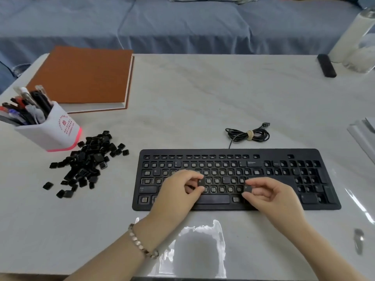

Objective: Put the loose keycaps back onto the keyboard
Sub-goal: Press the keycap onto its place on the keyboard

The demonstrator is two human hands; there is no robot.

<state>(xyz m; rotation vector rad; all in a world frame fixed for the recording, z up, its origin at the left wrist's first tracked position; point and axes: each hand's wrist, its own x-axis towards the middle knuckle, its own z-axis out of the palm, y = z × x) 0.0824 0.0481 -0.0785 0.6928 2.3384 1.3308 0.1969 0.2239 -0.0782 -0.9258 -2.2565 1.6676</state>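
Left hand (pixel 178 191) pinches a keycap (pixel 201 181); right hand (pixel 272 196) pinches another (marked Y) (pixel 247 188), over the keyboard (pixel 284 157), lower centre.

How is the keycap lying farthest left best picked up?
Pinch the keycap by two opposite side walls, from straight above. It lies low on the table, apart from the pile, so its sides look free.
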